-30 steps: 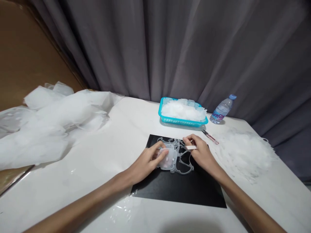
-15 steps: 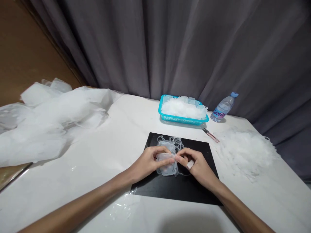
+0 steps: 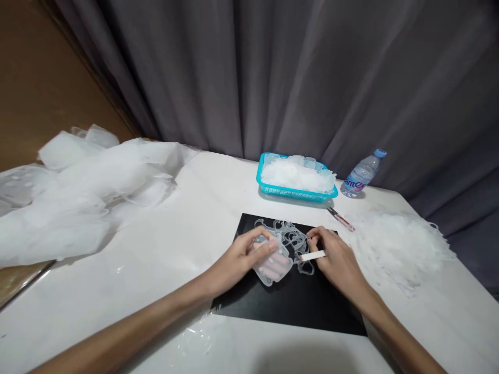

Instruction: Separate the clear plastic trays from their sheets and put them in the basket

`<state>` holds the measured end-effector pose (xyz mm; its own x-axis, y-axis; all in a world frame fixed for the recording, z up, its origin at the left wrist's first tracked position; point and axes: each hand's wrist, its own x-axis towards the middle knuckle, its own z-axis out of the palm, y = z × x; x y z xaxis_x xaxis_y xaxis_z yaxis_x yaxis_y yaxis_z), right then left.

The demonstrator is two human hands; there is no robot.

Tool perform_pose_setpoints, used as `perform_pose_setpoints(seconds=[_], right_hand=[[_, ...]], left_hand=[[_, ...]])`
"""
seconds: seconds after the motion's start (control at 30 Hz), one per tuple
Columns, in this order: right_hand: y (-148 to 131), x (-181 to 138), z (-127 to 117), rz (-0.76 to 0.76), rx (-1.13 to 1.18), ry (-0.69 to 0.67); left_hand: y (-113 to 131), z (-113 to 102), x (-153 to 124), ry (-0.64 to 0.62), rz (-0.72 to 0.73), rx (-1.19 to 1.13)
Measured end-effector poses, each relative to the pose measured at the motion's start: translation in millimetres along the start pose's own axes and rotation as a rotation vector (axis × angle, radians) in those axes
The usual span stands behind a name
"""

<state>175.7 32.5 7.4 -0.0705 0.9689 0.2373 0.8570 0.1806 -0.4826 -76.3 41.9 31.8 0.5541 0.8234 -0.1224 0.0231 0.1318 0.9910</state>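
Grip | left hand (image 3: pixel 246 253) pinching translucent piece (image 3: pixel 276 268) | right hand (image 3: pixel 336 253) curled around white stick (image 3: pixel 313 255), touching clear strands (image 3: pixel 295 238)

Translucent squarish sheet (image 3: pixel 275 270), tilted

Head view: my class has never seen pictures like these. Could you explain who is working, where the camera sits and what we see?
No machine here: a person's bare left hand and right hand do the work. One camera, worn on the head, takes the pictures, looking forward and down.

The left hand holds a translucent piece; fingers show through it. The right hand holds a slim white stick beside tangled strips on a black mat.

The white table also bears a blue basket of white pieces, a bottle, a pink-handled tool and, at the right, a loose white pile.
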Motion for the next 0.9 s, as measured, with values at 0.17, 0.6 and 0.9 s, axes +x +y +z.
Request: perform_pose_setpoints(seconds=[0.17,0.6,0.9], right_hand=[[-13,-6,-12,-0.103,0.1,0.043],[-31,-24,10,-0.449,0.082,-0.323],[-32,-20,-16,-0.427,0.272,-0.587]], left_hand=[[9,-16,11,-0.029,-0.195,-0.365],[28,-32,11,-0.155,-0.26,-0.47],[29,-33,9,-0.193,-0.257,-0.496]])
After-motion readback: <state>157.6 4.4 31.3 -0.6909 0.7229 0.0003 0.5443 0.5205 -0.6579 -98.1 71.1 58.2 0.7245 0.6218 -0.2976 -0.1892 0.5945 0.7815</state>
